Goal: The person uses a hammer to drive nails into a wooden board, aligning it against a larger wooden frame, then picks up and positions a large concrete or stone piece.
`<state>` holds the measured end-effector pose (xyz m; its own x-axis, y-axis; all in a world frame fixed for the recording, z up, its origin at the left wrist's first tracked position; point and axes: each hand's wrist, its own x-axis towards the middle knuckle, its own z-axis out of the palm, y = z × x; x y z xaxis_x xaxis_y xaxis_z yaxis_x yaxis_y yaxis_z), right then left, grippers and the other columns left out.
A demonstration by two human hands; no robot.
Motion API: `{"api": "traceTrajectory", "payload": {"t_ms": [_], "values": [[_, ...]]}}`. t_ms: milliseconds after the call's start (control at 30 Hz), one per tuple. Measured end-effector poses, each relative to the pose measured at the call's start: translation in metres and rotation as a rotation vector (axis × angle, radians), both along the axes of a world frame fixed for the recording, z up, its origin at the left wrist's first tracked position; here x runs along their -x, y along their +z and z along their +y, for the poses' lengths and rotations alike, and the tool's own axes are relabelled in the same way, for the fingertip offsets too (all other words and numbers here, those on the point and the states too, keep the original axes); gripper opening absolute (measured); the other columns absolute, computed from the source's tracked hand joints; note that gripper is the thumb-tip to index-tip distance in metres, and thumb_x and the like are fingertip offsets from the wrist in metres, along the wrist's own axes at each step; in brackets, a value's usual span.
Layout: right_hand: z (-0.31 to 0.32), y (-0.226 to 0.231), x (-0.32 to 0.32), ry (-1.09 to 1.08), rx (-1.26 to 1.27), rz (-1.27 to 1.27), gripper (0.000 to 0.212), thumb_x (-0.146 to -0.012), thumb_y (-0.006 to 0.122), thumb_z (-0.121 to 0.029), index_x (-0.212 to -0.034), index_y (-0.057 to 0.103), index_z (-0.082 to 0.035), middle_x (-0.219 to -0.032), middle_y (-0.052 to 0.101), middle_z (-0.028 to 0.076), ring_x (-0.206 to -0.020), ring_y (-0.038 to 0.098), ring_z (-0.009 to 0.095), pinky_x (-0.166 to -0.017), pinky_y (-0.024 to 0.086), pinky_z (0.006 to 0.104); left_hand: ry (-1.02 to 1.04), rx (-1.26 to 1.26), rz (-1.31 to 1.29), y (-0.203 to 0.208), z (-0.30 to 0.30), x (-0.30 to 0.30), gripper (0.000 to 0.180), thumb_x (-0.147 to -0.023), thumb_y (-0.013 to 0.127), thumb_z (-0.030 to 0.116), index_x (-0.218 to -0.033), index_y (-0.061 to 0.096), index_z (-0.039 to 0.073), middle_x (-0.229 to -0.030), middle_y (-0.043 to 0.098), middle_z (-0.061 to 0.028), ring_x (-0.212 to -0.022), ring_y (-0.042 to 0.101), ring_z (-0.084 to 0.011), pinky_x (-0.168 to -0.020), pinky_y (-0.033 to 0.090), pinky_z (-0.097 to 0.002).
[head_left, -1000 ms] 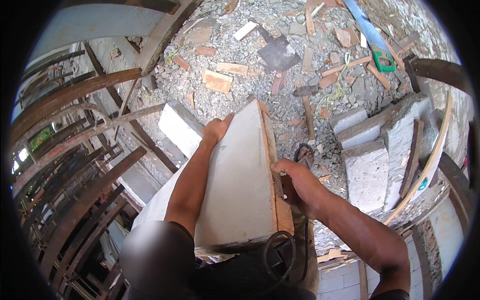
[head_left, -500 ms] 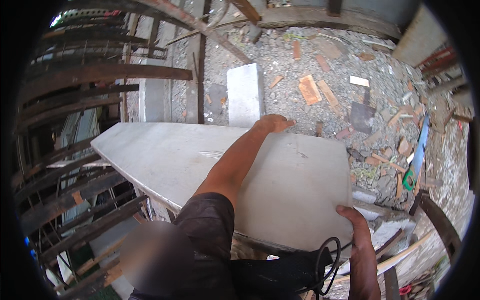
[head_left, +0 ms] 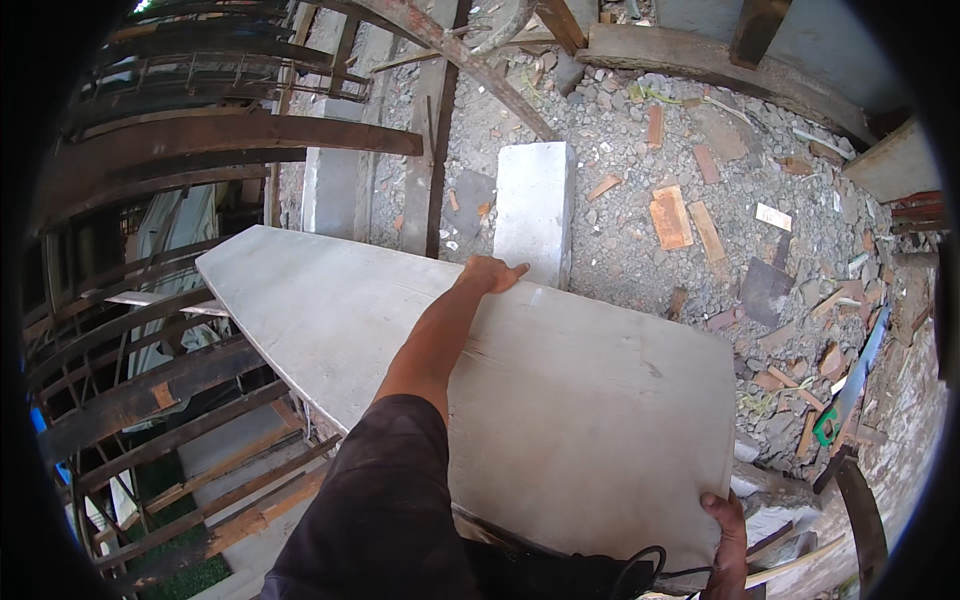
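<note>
Head view. My left hand (head_left: pixel 492 274) grips the far edge of a tapering grey slab (head_left: pixel 600 400), which spans the space between my hands; my right hand (head_left: pixel 730 535) clasps its right edge, thumb on top, fingers hidden. A pale block (head_left: pixel 533 205) lies just beyond my left hand. Past my right hand rests a green-handled saw (head_left: pixel 852 386); farther off, a white piece (head_left: pixel 773 216) bears dark marks, too small to read.

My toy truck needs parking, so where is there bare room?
The grey slab has a wide bare patch between the left hand and the right hand, and another left of the left hand, toward its narrow end. The gravel between the pale block and the saw is crowded with wood scraps.
</note>
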<state>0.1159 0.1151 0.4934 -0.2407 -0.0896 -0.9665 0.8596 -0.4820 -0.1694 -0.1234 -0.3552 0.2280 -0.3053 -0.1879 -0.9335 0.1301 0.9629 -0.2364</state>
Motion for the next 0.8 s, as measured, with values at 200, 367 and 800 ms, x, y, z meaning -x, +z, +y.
{"api": "traceTrajectory", "payload": {"t_ms": [200,367,800], "values": [[-0.003,-0.02,0.007,-0.078,-0.052,0.09,0.088,-0.07,0.082,-0.023,-0.146,0.046,0.002,-0.125,0.064,0.018,-0.111,0.065,0.031,-0.096,0.052,0.0415,0.082,-0.072,0.406,0.053,0.026,0.082,0.084,-0.098,0.031,0.069,-0.126,0.071,0.001,-0.134,0.066,-0.0236,-0.132,0.059,-0.034,-0.113,0.039,-0.0447],[0.017,-0.027,0.02,-0.007,-0.267,0.424,0.086,-0.073,0.084,-0.025,-0.146,0.045,0.002,-0.127,0.062,0.014,-0.115,0.062,0.026,-0.101,0.049,0.0409,0.22,-0.201,0.867,0.15,0.071,0.196,0.072,-0.096,0.04,0.059,-0.103,0.076,-0.003,-0.109,0.071,-0.0311,-0.108,0.069,-0.0435,-0.097,0.051,-0.0481],[0.039,-0.188,0.012,-0.068,-0.065,0.611,0.078,-0.083,0.083,-0.015,-0.148,0.044,0.001,-0.137,0.059,0.015,-0.129,0.054,0.024,-0.111,0.041,0.0399,0.142,-0.401,1.036,0.038,0.065,0.164,0.084,-0.101,0.031,0.065,-0.124,0.069,-0.005,-0.123,0.067,-0.0325,-0.122,0.059,-0.0494,-0.107,0.043,-0.0499]]}}
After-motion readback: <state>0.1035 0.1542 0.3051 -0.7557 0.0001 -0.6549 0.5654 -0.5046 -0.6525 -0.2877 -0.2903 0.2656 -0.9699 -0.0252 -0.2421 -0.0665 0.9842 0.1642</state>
